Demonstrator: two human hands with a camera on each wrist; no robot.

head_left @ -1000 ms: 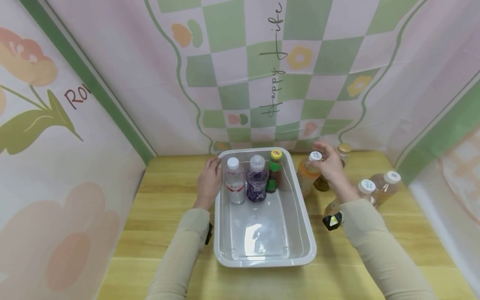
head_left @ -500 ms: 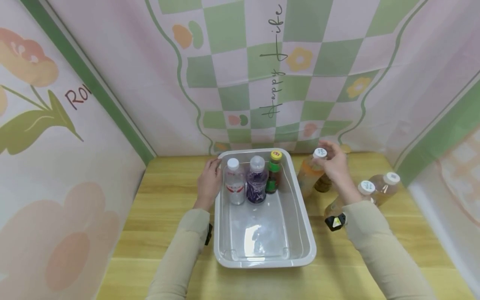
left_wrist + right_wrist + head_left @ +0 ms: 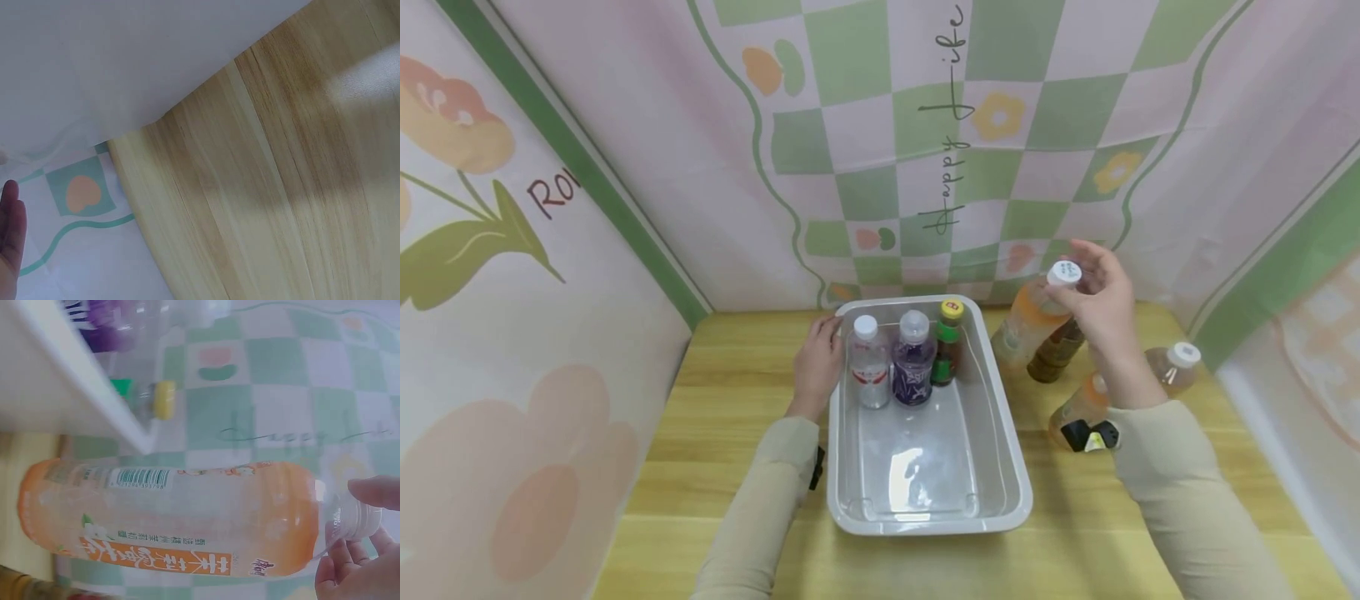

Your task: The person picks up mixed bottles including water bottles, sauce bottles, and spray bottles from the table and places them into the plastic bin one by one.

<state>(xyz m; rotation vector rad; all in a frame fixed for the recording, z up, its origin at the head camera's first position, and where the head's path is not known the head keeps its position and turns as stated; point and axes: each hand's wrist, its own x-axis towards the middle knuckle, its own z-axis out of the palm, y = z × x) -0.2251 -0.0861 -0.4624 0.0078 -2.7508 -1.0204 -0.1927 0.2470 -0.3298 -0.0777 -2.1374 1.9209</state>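
My left hand (image 3: 817, 367) rests at the left rim of a pale grey plastic bin (image 3: 925, 527), its fingertips on the edge; in the left wrist view only a few fingers (image 3: 12, 231) show. With thumb and fingers my right hand (image 3: 1105, 312) grips an orange-labelled tea bottle (image 3: 1030, 321) around its white cap. That bottle leans, cap to the right, just outside the bin's right wall. The right wrist view shows its full label and barcode. Inside the bin, a clear bottle (image 3: 871, 375), a purple-labelled bottle (image 3: 913, 375) and a green-labelled bottle (image 3: 947, 350) stand in a row.
Behind the held bottle stands a dark brown bottle (image 3: 1056, 352), its top hidden by my hand. A second orange-labelled bottle (image 3: 1078, 412) and a white-capped bottle (image 3: 1180, 368) are on the wooden table (image 3: 722, 417) to the right. A patterned curtain (image 3: 865, 125) hangs behind.
My right hand has moved up and to the right with the orange-labelled tea bottle, which now tilts more. The left hand and the bin have stayed in place.
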